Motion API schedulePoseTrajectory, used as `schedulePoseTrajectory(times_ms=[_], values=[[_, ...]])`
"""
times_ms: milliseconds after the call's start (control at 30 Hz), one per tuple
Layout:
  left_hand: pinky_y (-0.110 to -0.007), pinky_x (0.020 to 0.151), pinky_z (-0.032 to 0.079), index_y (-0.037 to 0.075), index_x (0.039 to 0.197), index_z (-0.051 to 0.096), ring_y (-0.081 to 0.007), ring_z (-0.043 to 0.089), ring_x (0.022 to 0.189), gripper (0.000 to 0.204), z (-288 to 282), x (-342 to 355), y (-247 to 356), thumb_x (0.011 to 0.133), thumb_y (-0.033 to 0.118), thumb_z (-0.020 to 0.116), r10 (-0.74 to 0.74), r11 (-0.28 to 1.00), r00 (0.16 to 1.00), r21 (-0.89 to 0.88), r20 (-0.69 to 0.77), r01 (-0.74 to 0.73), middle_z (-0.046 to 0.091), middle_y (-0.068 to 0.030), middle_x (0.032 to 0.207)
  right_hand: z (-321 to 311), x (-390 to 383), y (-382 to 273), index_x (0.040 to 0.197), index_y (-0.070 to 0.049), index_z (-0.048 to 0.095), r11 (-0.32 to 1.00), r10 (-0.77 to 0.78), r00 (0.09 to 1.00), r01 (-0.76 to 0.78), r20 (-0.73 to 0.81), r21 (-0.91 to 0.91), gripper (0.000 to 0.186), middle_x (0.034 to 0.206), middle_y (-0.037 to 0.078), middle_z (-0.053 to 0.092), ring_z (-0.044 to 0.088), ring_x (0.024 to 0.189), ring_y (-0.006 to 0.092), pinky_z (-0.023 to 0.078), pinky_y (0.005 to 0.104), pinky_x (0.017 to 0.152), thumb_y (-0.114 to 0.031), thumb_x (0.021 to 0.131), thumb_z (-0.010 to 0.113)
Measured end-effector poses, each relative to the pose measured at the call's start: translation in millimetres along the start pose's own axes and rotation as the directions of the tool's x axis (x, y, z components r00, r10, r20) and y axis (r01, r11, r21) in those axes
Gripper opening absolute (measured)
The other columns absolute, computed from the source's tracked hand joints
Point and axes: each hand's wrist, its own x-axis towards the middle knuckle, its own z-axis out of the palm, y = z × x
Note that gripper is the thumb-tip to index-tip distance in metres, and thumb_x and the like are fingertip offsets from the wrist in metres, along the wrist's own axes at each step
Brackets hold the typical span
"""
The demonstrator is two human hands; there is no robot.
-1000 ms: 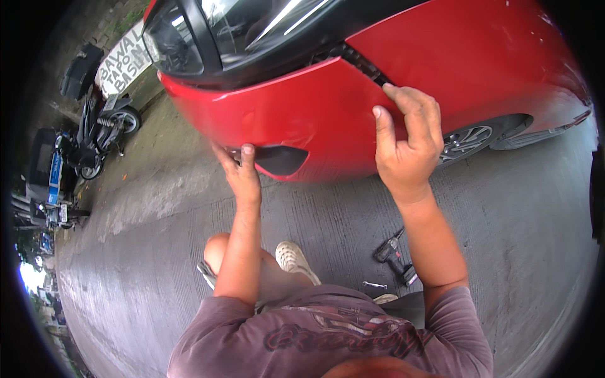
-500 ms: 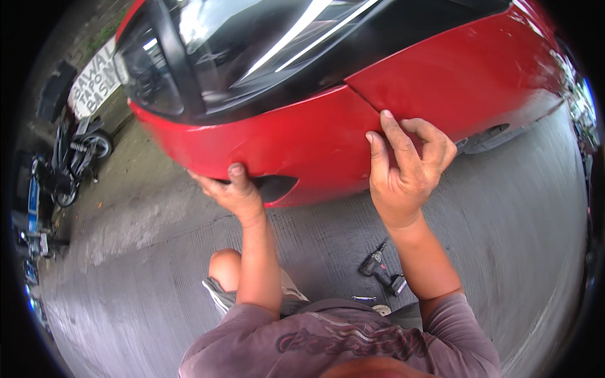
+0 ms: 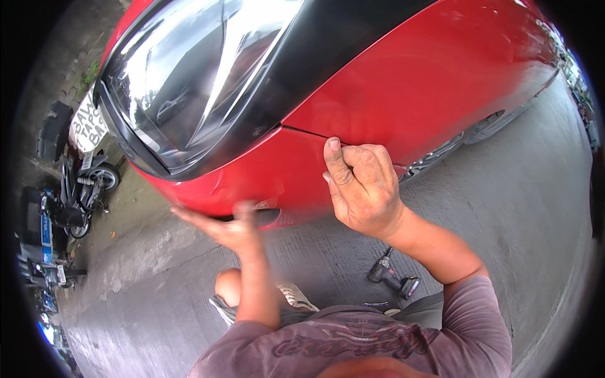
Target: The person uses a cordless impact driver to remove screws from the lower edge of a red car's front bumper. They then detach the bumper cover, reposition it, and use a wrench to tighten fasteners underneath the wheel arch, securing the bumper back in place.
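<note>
The front corner of a red car fills the upper part of the view. A narrow dark gap (image 3: 302, 131) runs between its red bumper (image 3: 265, 183) and red fender (image 3: 391, 82). My right hand (image 3: 368, 189) is at that seam, index fingertip on or just over the lower end of the gap, thumb apart below it and the other fingers curled; nothing shows in it. At the bumper's lower edge, my left hand (image 3: 233, 233) has its fingers stretched flat near the dark opening (image 3: 268, 218), thumb raised and blurred. Whether its palm touches the bumper cannot be made out.
A cordless power driver (image 3: 394, 274) lies on the grey concrete floor (image 3: 504, 239) below my right forearm, with a small wrench (image 3: 376, 305) nearer me. The headlight (image 3: 195, 82) sits above the bumper. Motorcycles (image 3: 88, 183) and a white sign (image 3: 88, 126) stand at the left.
My view has turned, so the car appears shifted. The right hand has moved down along the seam, its fingers more curled. The left hand's fingers have straightened, and it is moving.
</note>
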Motion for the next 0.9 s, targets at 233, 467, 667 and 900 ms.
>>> schedulePoseTrajectory(times_ms=[233,467,667,900], values=[[-0.07,0.133,0.008,0.009,0.178,-0.008,-0.0535,0.001,0.168,0.168,14,-4,44,0.064,0.081,0.093,-0.01,0.974,0.988,0.224,0.151,-0.025,0.0,-0.0316,0.182,-21,32,-16,0.144,0.004,0.067,0.977,-0.04,0.994,0.017,0.106,0.213,0.064,0.112,0.009,0.071,0.068,0.09,0.0255,0.054,0.0398,0.077,-0.015,0.084,0.077],[-0.059,0.137,0.012,-0.002,0.176,0.007,-0.0485,0.016,0.167,0.158,15,-8,65,0.068,0.071,0.096,-0.11,0.99,0.991,0.1,0.075,0.102,0.016,-0.0333,0.179,5,90,-27,0.073,-0.009,0.064,0.321,-0.398,0.916,0.181,-0.042,0.93,0.018,0.075,0.007,0.062,0.065,0.066,0.0283,0.053,0.0408,0.057,-0.018,0.083,0.076],[-0.06,0.137,0.012,-0.001,0.176,0.004,-0.0489,0.013,0.168,0.157,21,1,78,0.07,0.066,0.097,-0.072,0.99,0.995,0.125,0.072,0.063,0.013,-0.0335,0.18,30,108,-11,0.069,-0.009,0.06,0.31,-0.374,0.921,0.239,-0.113,0.92,0.026,0.068,0.005,0.057,0.061,0.059,0.0277,0.049,0.0417,0.052,-0.014,0.085,0.081],[-0.06,0.137,0.012,0.0,0.176,0.001,-0.0494,0.009,0.168,0.156,19,36,87,0.071,0.06,0.099,-0.035,0.991,0.99,0.134,0.137,0.017,0.009,-0.0337,0.18,35,99,-5,0.069,-0.01,0.062,0.279,-0.369,0.918,0.259,-0.145,0.925,0.025,0.07,0.004,0.059,0.063,0.062,0.0264,0.052,0.0411,0.055,-0.017,0.085,0.08]])
